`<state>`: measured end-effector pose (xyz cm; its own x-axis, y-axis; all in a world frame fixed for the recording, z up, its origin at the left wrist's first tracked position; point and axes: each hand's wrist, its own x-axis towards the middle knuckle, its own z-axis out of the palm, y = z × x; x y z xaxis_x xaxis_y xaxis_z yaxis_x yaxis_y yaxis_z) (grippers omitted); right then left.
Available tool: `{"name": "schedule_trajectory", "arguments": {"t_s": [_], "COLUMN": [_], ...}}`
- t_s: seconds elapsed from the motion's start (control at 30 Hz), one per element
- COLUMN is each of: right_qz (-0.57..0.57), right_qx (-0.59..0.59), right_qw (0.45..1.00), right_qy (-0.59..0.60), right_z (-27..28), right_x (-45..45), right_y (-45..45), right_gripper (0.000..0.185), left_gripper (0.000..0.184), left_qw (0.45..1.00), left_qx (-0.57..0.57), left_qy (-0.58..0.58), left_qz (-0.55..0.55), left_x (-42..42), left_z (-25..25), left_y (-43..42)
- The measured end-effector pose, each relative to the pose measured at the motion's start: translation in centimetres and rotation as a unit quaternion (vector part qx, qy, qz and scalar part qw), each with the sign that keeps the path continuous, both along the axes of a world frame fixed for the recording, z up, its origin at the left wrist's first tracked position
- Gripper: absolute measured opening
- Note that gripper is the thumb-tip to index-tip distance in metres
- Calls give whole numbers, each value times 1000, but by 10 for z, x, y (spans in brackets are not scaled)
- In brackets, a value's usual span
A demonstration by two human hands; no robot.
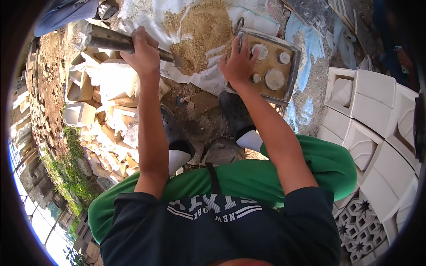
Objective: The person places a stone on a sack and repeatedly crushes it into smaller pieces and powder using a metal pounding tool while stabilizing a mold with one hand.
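Observation:
My left hand (143, 52) is closed around a thick grey bar (108, 39), held level above the pale sheet and rubble. The bar is wider at its left end and narrows toward a flat tip at the right. My right hand (239, 64) lies with fingers spread on the left side of a metal-framed mould (290, 71). Tan sandy material fills the mould, and several round grey discs, among them a large one (274, 79), show at its surface. A metal loop (240, 23) sticks up at the mould's upper left corner.
A pile of tan sand (195, 37) lies on white sheeting (153, 17). Broken pale block pieces (115, 84) are heaped at left. Cast blocks (375, 88) and a patterned vent block (361, 226) stand at right. Other people's clothed limbs (66, 15) show at the top corners.

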<state>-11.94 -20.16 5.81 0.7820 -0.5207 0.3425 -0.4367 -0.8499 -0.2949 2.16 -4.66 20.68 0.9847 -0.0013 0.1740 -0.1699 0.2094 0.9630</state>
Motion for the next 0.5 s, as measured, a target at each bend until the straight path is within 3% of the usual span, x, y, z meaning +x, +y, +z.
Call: {"name": "schedule_trajectory", "arguments": {"t_s": [0.03,0.1,0.13,0.17,0.37,0.5], "right_qz": [-2,-1,-2,2,4,3], "right_qx": [8,10,6,-2,-2,0], "right_qw": [1000,1000,1000,1000,1000,1000], "right_qy": [4,6,4,-1,-4,8], "right_z": [2,3,4,5,2,2], "right_x": [0,-3,0,3,1,-3], "right_y": [0,5,0,-2,2,4], "right_gripper": [72,71,71,71,71,71], "left_gripper": [37,37,37,37,32,31], "left_qw": [998,993,996,995,1000,996], "left_qx": [46,93,80,65,10,61], "left_qy": [-24,-47,5,59,22,28], "left_qz": [31,61,50,43,11,66], "left_x": [4,2,8,11,2,1], "left_z": [-41,-47,-48,-40,26,-59], "left_y": [-2,-4,-6,-10,-7,-13]}}
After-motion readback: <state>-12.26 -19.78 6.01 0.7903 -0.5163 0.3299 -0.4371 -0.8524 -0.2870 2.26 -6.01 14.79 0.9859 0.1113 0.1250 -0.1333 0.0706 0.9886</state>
